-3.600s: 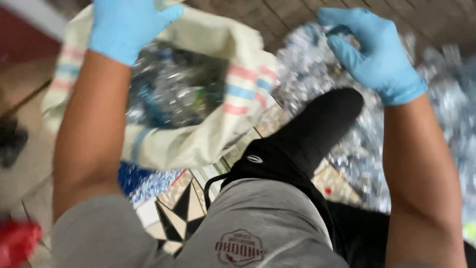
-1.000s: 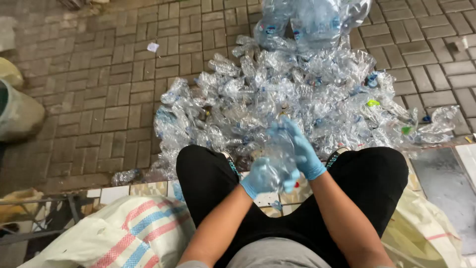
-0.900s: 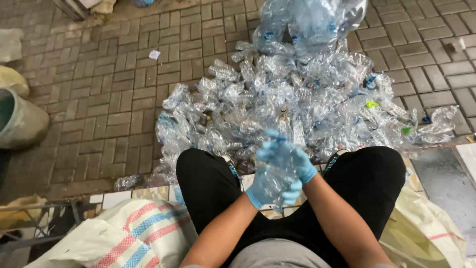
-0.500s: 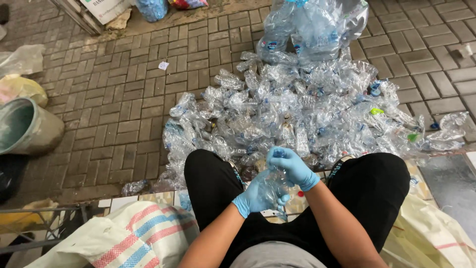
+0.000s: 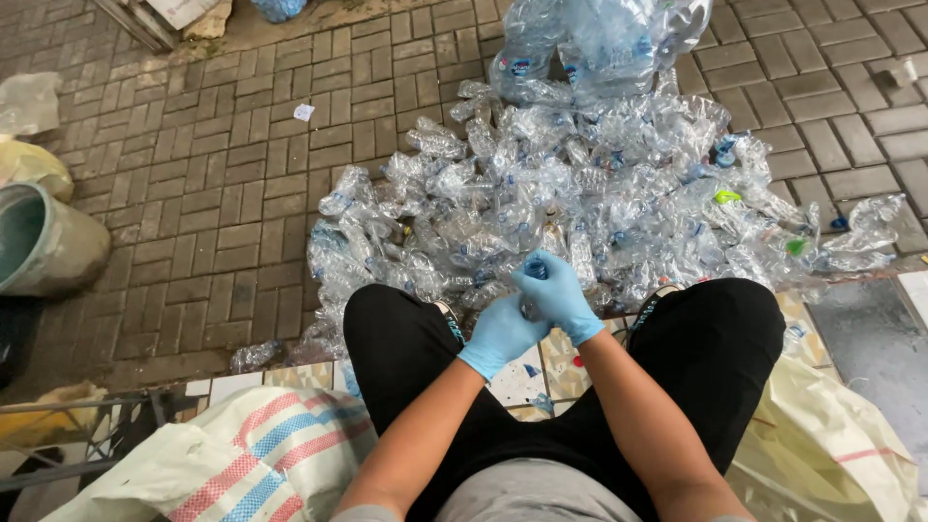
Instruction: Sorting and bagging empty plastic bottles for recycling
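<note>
Both hands work close together between the knees: the left hand [image 5: 501,333], in a blue glove, is curled shut around the body of a crushed clear plastic bottle [image 5: 529,307], and the right hand [image 5: 559,295] is closed over its upper end, fingertips pinched at the blue cap [image 5: 535,270]. That bottle sits just in front of the black trousers [image 5: 715,338], at the near edge of the heap of flattened clear bottles [image 5: 580,193] spread over the brick paving [image 5: 213,193]. It looks very light, thin-walled and springy, likely to buckle and crackle under a squeeze; the film is smooth and could slip in gloves. The neck and cap are the 1 stiff part, so that is the surest hold, with the other palm wrapped round the creased middle. A striped woven sack [image 5: 251,464] lies at the left, a pale sack [image 5: 831,454] at the right
</note>
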